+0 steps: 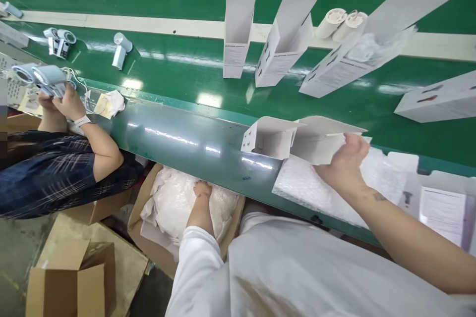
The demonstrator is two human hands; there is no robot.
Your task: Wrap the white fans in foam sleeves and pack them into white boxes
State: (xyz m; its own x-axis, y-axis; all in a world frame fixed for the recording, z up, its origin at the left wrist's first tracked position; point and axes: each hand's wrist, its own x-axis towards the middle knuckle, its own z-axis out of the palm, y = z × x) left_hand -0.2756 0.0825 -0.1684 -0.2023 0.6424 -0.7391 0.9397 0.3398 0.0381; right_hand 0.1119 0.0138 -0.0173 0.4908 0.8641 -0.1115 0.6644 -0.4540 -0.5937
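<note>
My right hand (345, 158) grips the edge of an open white paperboard carton (316, 141) lying on its side at the near edge of the green conveyor. Beneath that hand lies a sheet of white foam wrap (312, 183). My left hand (203, 189) is down on a pile of white foam pouches (186, 203), which fill an open cardboard box (148, 228). Its fingers are hidden in the pile.
Several white cartons (240, 29) stand open on the green conveyor belt (186, 69), among white small appliances (122, 49). A co-worker's hands (63, 101) hold one such appliance at the left. Printed leaflets (442, 213) lie at the right; cardboard boxes (74, 277) sit on the floor.
</note>
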